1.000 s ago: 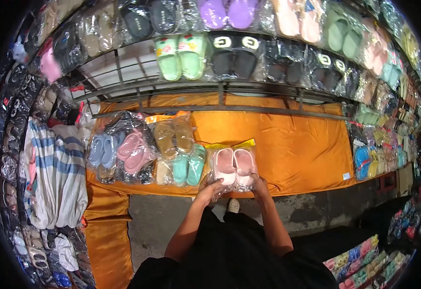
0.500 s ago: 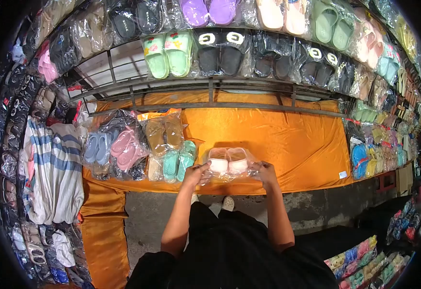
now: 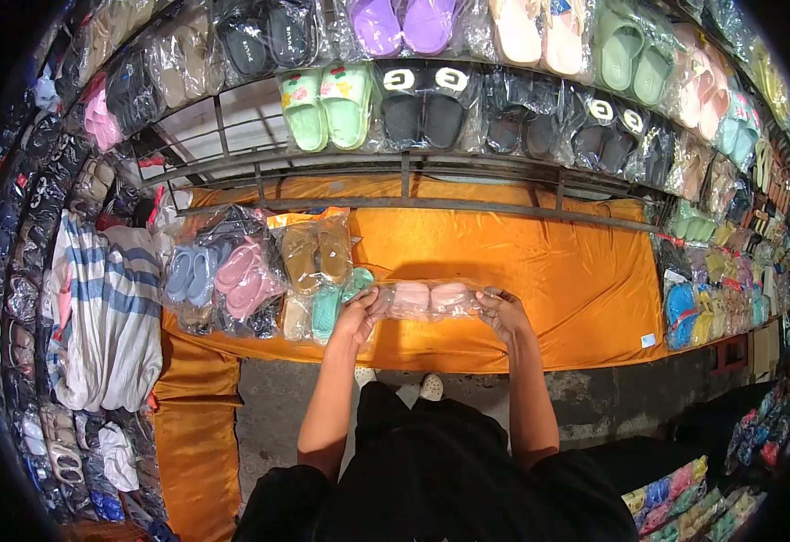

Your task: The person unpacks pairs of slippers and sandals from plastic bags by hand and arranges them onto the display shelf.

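Note:
A pair of pale pink slippers (image 3: 431, 299) in a clear plastic bag is held up over the orange cloth (image 3: 575, 271). My left hand (image 3: 356, 316) pinches the bag's left end. At its right end, my right hand (image 3: 501, 313) grips the plastic. The slippers appear edge-on, and their insides are hidden. Just left of my left hand lie bagged turquoise slippers (image 3: 325, 314), partly covered by that hand. Bagged brown slippers (image 3: 316, 253) rest behind them.
Bagged blue slippers (image 3: 192, 273) and pink slippers (image 3: 246, 274) lie on the cloth's left part. A metal rail (image 3: 413, 203) crosses the back. Racks of bagged slippers, including green ones (image 3: 327, 113), rise beyond it. A striped cloth (image 3: 110, 316) hangs at left.
The bagged pink slippers have tipped, so their openings no longer show. Both hands keep hold of the bag's ends, stretching it wider. The whole view has shifted slightly.

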Tool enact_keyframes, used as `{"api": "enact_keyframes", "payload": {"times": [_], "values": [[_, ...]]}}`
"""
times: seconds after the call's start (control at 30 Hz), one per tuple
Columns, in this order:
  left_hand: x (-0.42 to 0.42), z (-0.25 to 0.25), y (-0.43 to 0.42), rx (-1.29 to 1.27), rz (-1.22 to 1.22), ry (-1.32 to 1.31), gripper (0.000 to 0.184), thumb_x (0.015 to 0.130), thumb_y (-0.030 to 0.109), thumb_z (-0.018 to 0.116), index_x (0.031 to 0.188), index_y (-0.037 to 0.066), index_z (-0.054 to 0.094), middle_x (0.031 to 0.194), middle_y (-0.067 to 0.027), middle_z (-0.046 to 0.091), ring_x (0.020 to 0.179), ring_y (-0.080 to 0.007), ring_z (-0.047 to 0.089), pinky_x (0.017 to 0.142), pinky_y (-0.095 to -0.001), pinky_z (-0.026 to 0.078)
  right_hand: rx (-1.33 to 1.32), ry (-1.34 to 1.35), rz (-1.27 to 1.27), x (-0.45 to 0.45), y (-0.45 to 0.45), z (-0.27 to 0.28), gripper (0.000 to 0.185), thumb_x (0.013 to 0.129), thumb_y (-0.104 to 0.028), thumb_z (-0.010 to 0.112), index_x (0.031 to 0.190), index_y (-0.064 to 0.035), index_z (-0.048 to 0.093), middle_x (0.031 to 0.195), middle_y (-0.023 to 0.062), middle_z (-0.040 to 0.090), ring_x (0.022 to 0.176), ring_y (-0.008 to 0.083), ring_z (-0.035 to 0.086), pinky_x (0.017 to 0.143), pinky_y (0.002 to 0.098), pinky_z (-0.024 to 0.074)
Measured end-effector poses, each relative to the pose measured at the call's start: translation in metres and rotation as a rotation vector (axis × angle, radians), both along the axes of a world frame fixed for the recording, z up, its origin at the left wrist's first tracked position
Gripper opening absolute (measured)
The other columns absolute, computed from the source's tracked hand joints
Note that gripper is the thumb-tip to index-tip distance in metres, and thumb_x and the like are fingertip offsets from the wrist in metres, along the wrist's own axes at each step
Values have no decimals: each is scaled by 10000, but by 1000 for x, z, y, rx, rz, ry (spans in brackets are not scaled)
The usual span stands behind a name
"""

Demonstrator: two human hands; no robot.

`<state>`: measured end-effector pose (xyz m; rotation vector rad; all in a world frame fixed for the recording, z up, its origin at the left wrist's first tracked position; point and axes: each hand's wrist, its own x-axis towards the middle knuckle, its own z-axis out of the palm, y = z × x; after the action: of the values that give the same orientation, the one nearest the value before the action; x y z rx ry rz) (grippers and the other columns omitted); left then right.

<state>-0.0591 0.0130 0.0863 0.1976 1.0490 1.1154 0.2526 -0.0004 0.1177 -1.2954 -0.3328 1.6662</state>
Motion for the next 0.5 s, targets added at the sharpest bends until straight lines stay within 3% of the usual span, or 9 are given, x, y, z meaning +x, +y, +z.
{"api": "enact_keyframes", "payload": {"times": [0.07, 0.2, 0.3, 0.37, 0.5], "values": [[-1, -5, 1, 41, 53, -50, 229, 891, 38, 621, 1110, -2, 568, 1060, -108, 633, 954, -214, 647, 816, -308, 574, 0, -112, 62, 2, 4, -6, 334, 794, -114, 765, 1032, -22, 549, 868, 71, 662, 728, 153, 639, 630, 268, 511], [8, 12, -3, 115, -42, -48, 231, 886, 39, 629, 1104, -2, 567, 1043, -91, 625, 943, -206, 640, 826, -298, 572, -21, -150, 130, 2, 9, -6, 313, 801, -168, 766, 1006, -38, 568, 861, 55, 647, 733, 145, 630, 660, 263, 505], [11, 12, 0, -14, -96, -63, 250, 891, 58, 627, 1127, 7, 564, 991, -41, 630, 925, -179, 627, 873, -317, 558, 26, -168, 127, -5, 13, -4, 275, 789, -205, 781, 878, -42, 579, 763, 57, 613, 666, 157, 608, 618, 257, 501], [14, 10, 4, 29, 20, -86, 206, 893, 74, 630, 1088, 22, 585, 977, -33, 631, 909, -178, 628, 873, -316, 559, -4, -111, 55, -7, 14, 2, 260, 791, -204, 778, 873, -52, 584, 735, 47, 606, 667, 158, 615, 605, 264, 512], [8, 4, 6, 82, 43, -91, 175, 896, 84, 629, 1059, 28, 598, 995, -38, 632, 926, -177, 628, 862, -301, 561, 8, -47, 43, 8, 15, 2, 262, 820, -212, 749, 951, -45, 595, 830, 40, 648, 735, 166, 643, 624, 269, 517]]}}
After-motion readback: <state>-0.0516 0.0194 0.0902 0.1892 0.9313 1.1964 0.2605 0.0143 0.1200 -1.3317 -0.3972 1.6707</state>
